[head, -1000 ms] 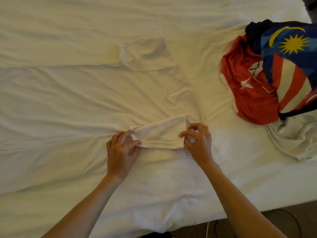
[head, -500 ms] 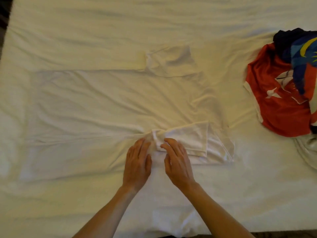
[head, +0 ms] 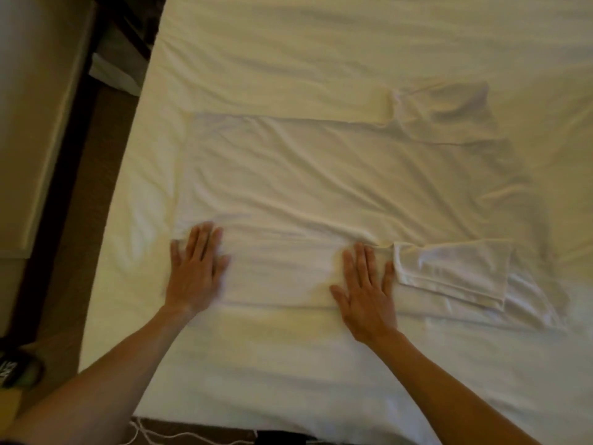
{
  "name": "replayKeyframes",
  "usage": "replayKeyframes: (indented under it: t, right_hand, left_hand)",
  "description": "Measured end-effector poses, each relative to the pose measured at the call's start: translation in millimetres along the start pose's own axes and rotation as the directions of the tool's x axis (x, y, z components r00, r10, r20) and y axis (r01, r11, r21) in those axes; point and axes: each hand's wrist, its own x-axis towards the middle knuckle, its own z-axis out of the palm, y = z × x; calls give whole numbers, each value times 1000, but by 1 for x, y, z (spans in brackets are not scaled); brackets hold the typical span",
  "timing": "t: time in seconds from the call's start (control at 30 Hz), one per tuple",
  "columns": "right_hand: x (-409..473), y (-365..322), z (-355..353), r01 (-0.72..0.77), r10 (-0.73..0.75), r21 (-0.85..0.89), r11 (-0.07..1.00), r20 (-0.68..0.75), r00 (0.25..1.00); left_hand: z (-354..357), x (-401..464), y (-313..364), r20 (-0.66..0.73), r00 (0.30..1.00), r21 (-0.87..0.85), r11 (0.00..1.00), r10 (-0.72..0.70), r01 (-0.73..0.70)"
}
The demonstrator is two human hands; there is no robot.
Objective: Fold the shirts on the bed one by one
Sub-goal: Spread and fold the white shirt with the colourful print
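White-sheeted bed [head: 288, 43], seen from above; white shirt [head: 337, 175] spread flat at centre, near edge folded inward, sleeve [head: 449, 271] doubled over. Left hand [head: 195, 268] and right hand [head: 365, 290] press folded strip, fingers straight, gripping nothing. Dark floor [head: 80, 194] at left.

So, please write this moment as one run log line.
step: flattening near folded edge | item: white cotton shirt | left hand: flat on it | right hand: flat on it
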Motion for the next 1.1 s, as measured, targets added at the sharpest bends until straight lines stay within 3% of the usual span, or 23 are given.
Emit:
replayKeyframes:
  t: [0.2, 0.33, 0.47, 0.5, 0.57, 0.63, 0.7, 0.77, 0.83, 0.93, 1.0, 1.1]
  right_hand:
    - [-4, -24, -3, -3, 4, -14, 1000, 32, 999]
    - [-5, -27, -3, -19, 20, -32, 999, 38, 999]
    - [-3, -30, -3, -32, 33, -27, 999, 33, 999]
    - [-4, -31, -3, -18, 19, -21, 1000, 33, 999]
    - [-7, -30, 0, 21, -20, -18, 1000, 20, 1000]
    - [-12, -24, 2, 16, -16, -32, 999, 12, 1000]
    - [-15, -16, 2, -31, 32, -49, 998, 18, 999]
    - [-15, -8, 1, -46, 49, -59, 997, 39, 998]
    - [-15, -4, -1, -37, 41, -75, 996, 63, 997]
    - [-15, -12, -4, -45, 48, -37, 998, 64, 997]
    - [-12, -23, -8, 34, -33, 84, 996, -21, 999]
    - [14, -26, -28, 240, -204, 165, 957, -210, 956]
  left_hand:
    - [-36, 31, -24, 45, 996, 67, 994, 79, -82]
    - [-46, 43, -29, -70, 997, -130, 991, 23, -32]
    - [-27, 29, -6, -151, 976, -12, 987, -157, 157]
    - [-20, 20, 11, -181, 973, -49, 989, -145, 138]
    - [-1, 3, 57, -190, 979, -162, 981, 76, -108]
    - [20, -13, 101, -89, 924, -162, 910, 372, -382]
    - [35, -20, 112, 19, 888, -113, 883, 460, -455]
    - [38, -18, 88, 29, 934, -39, 934, 356, -355]
    - [33, -17, 47, 20, 991, 24, 990, 136, -136]
    - [11, -15, 2, -1, 980, -9, 980, -201, 201]
    - [-2, -4, 12, -27, 985, -44, 985, -169, 168]
    - [-18, 39, 65, -106, 989, -137, 984, 102, -116]
